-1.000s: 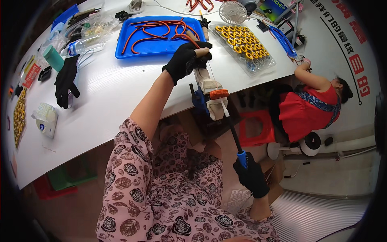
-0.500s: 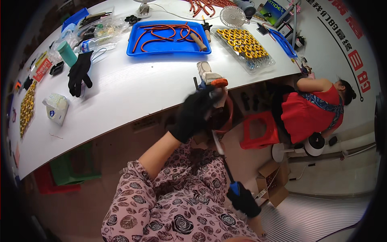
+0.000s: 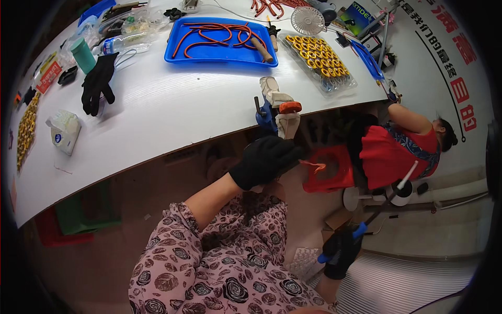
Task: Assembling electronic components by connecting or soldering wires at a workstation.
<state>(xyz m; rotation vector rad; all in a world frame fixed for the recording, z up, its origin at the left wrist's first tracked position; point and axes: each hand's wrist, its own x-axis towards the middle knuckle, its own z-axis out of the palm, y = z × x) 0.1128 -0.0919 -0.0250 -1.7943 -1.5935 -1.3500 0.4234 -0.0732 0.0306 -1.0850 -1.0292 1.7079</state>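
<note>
My left hand (image 3: 269, 159), in a black glove, is just below the table's front edge. Its fingers are closed on a thin, crumpled orange-red strip (image 3: 314, 166), whose loose end sticks out to the right. A blue bench vise (image 3: 266, 118) with pale wrapped jaws stands at the table edge above this hand, apart from it. An orange-red block (image 3: 290, 107) sits against the jaws. Lower right, my gloved right hand (image 3: 342, 248) grips a long tool (image 3: 358, 231) with a blue handle, dark shaft and pale tip. That tip points up and right; its exact kind is unclear.
Beyond the vise lie a blue tray (image 3: 219, 62) of red-brown rods and a plastic pack of yellow-ringed parts (image 3: 321, 60). A black glove (image 3: 98, 86) and a tissue pack (image 3: 64, 131) are at left. A person in red (image 3: 392, 152) sits to the right by a red stool (image 3: 329, 167).
My left hand has come down away from the vise, and the orange-red strip now shows in its fingers. My right hand has moved up and right, swinging the tool's tip away from the vise.
</note>
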